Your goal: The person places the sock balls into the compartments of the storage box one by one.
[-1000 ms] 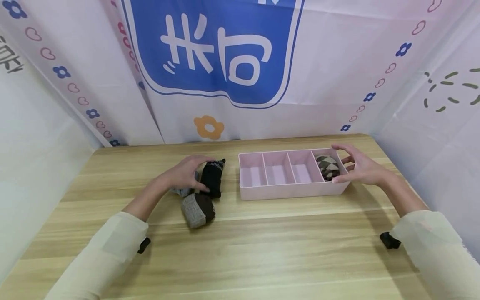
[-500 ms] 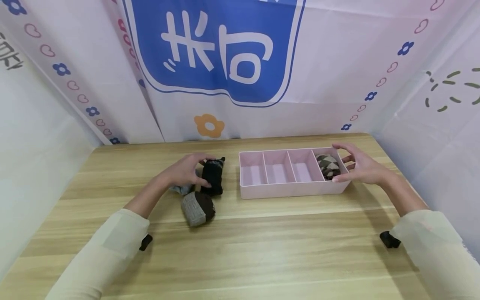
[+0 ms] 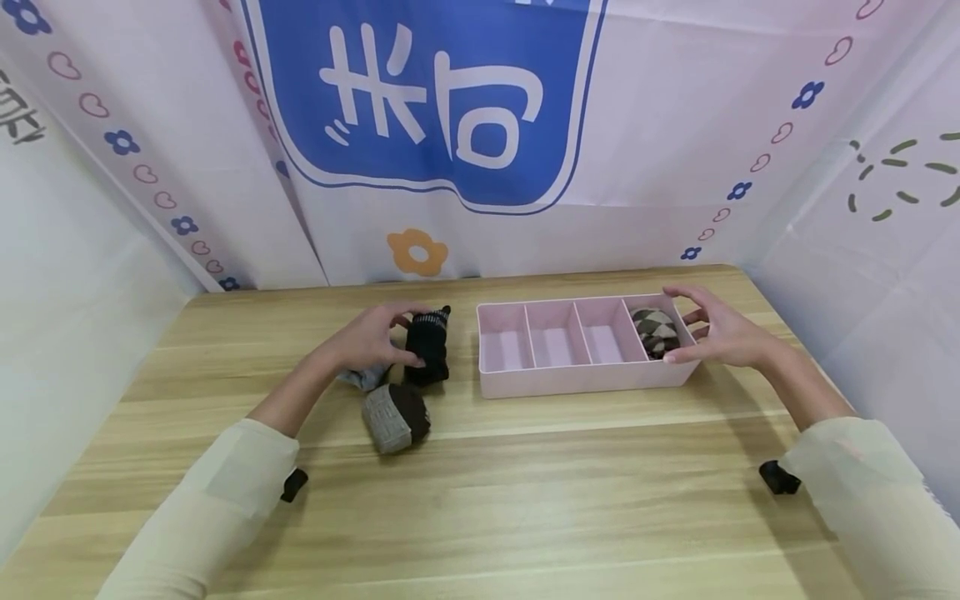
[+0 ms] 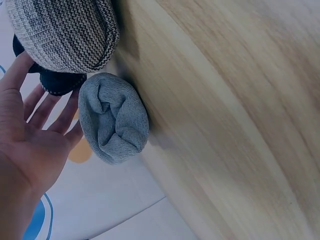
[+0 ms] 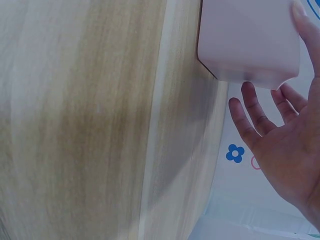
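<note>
My left hand [image 3: 367, 340] pinches a rolled black sock [image 3: 426, 350] with a pale patterned band, thumb at its near end and fingers at its far end. In the left wrist view, most of that sock is hidden behind a grey-and-brown rolled sock [image 4: 65, 35]. A bunched light grey sock [image 4: 114, 119] lies beside my fingertips. On the right, my right hand [image 3: 723, 329] holds the end of a pink divided box [image 3: 577, 381], thumb at the near corner and fingers at the far one. The box's rightmost compartment contains a checkered balled sock [image 3: 655, 333].
The box's other compartments show bare floors. The wooden table [image 3: 510, 500] extends in front of the box and socks. A printed cloth [image 3: 630, 167] hangs behind the table's back edge, with white cloth at both sides.
My left hand has shifted the black sock slightly up and away from the grey-and-brown one. My right hand and the box have stayed practically in place.
</note>
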A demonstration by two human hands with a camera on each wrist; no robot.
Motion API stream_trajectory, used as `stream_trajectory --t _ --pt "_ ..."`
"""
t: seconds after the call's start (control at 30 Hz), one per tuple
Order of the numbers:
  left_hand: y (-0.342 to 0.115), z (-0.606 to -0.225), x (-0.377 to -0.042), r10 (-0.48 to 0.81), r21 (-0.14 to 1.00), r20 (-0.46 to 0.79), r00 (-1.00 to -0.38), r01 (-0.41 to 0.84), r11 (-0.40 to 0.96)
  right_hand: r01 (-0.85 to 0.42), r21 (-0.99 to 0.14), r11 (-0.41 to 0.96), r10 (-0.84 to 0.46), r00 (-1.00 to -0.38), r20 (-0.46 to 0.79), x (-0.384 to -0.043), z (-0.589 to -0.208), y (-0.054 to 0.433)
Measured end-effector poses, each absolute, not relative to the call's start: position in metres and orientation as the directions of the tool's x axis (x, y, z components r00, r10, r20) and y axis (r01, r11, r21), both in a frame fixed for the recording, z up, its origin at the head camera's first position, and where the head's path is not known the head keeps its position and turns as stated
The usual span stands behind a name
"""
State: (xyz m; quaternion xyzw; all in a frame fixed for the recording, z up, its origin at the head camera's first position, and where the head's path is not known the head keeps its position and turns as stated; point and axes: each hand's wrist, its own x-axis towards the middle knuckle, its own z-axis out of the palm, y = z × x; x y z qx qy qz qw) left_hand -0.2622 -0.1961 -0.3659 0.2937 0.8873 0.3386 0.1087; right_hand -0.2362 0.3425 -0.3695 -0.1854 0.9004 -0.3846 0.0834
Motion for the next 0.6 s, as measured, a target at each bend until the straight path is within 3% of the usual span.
stream_trajectory --t 0.6 --pt "-0.194 -0.353 -0.255 0.525 0.741 0.067 -0.848 0.395 0.544 -0.262 -0.724 0.638 -0.39 -0.921 -0.011 -0.236 -0.37 0.34"
